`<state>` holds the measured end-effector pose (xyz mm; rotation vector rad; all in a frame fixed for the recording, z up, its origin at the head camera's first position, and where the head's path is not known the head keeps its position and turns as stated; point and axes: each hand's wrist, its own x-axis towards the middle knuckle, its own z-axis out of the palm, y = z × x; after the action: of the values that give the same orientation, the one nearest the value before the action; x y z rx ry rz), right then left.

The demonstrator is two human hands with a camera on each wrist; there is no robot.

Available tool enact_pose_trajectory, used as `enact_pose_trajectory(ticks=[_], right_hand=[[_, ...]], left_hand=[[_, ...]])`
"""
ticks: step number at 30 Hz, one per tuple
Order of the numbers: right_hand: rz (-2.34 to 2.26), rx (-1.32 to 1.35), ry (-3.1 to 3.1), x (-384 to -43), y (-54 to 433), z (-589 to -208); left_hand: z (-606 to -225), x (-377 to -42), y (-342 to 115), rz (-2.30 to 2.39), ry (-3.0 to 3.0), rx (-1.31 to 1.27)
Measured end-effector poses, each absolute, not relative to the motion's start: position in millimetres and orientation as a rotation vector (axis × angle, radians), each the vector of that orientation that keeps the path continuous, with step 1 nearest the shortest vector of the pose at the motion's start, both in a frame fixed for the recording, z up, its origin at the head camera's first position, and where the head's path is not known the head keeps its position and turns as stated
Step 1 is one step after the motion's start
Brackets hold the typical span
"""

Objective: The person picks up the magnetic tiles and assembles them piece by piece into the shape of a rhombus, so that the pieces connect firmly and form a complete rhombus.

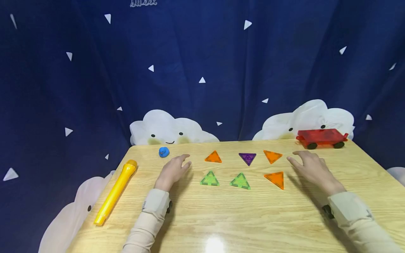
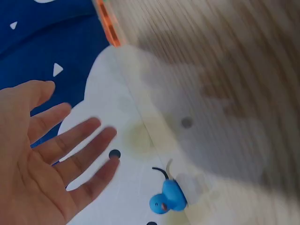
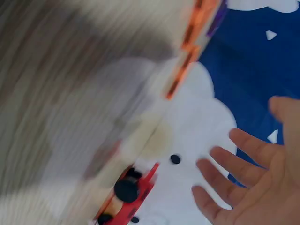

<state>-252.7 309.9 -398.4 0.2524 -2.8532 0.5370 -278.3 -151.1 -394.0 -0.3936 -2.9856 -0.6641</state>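
My left hand is held over the table's left part, fingers spread and holding nothing. Nearest to it are a small blue toy bird and an orange triangle tile. Over the right side, my right hand is likewise unfilled, its fingers loosely extended. Beside its fingertips lie two more orange triangle tiles, one at the back and one nearer. Between the hands are a purple triangle tile and two green triangle tiles, a left one and a right one.
A yellow toy microphone lies along the left edge of the wooden table. At the back right stands a red toy wagon base with black wheels. A dark blue curtain with white clouds hangs behind the table.
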Motion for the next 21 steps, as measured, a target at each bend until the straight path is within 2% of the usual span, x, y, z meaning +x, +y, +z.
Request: enact_pose_trajectory(ticks=[8,21], right_hand=[[0.800,0.321,-2.775,-241,280,-387],[1.122,0.475,-2.861,-230,235,-398]], left_hand=[[-398,-276,-144,-0.893,-2.912,-0.525],[-413,-273,-129,-1.083,-2.973,-0.693]])
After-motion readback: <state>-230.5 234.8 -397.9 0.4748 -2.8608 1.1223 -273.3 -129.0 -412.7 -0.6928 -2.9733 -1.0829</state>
